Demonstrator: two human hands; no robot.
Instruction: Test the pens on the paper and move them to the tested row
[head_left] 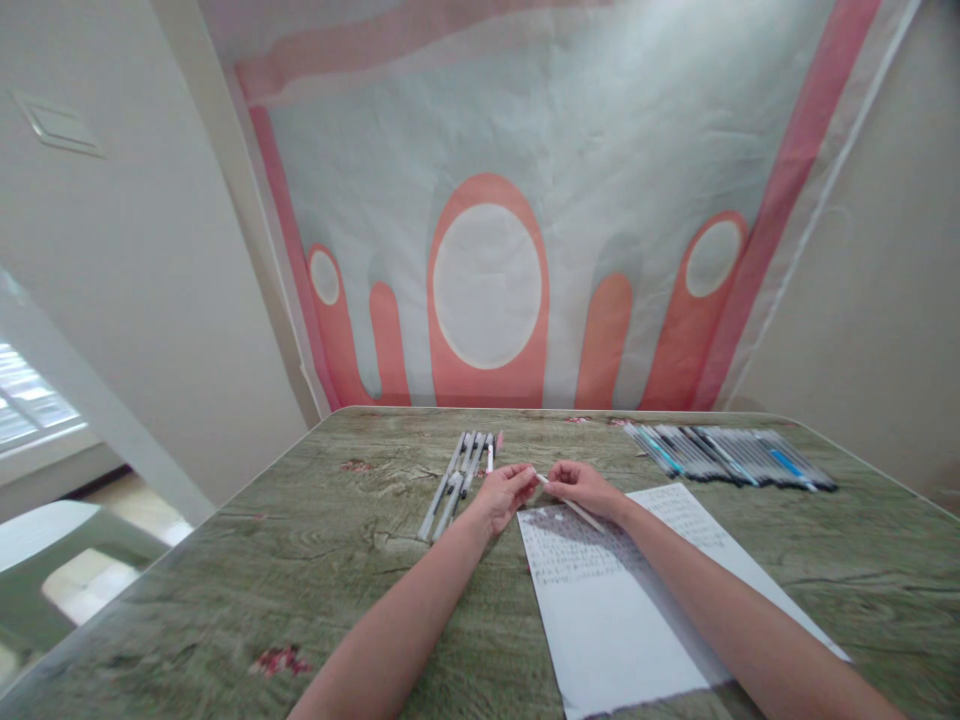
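Note:
A slim whitish pen (579, 514) slants over the top of a sheet of paper (622, 620) covered in handwriting on its upper part. My right hand (585, 487) grips the pen's shaft between thumb and fingers, just above the paper. At the pen's far end the fingertips of my left hand (507, 496) are pinched together; whether they hold a separate small part there is too small to tell. Left of that hand lies a group of clear pens (454, 485) with dark ends, and beside it a small white and pink piece (491, 455).
A long row of clear, grey and blue pens (731, 457) lies side by side at the back right of the wood-patterned table (337, 560). Behind the table hangs a printed backdrop (487, 130). A pale chair (64, 560) stands at the left.

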